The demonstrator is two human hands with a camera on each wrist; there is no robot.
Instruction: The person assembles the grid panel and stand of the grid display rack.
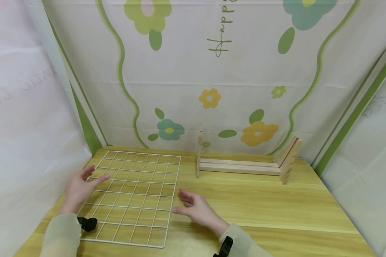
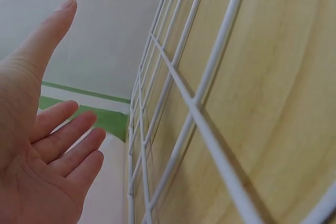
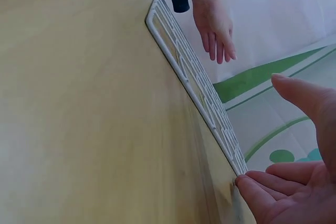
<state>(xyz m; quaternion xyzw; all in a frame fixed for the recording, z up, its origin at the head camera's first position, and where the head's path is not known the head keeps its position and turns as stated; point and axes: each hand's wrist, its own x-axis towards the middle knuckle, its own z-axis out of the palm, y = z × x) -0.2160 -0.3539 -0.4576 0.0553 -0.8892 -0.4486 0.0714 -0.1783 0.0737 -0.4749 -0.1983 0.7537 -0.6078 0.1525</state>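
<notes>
Listing from the left: cloth [image 1: 22, 117], hanging close to the left hand [image 1: 78, 191]; sleeve or knuckles could brush it in a wide sideways move. Left hand: thumb spread well away from relaxed fingers, nothing held; the left wrist view shows it apart from the wires. Wrist piece [image 1: 88, 224], black, above the grid's near left part; it could catch on a wire if the arm dropped. Grid [image 1: 132, 193], white wire, lying on the left of the surface [image 1: 260, 205]; lifted by one edge only, it would probably tilt, its opposite edge scraping the wood. Right hand [image 1: 197, 210], at the grid's right edge, thumb and fingers parted, no grip; whether the fingertips touch the wire cannot be told. A nudge there might slide the grid toward the cloth. Stand [image 1: 239, 167], wooden, two uprights joined by a low bar, near the grid's far right corner; its left upright looks thin, so a grid swung rightward could knock the stand askew.
</notes>
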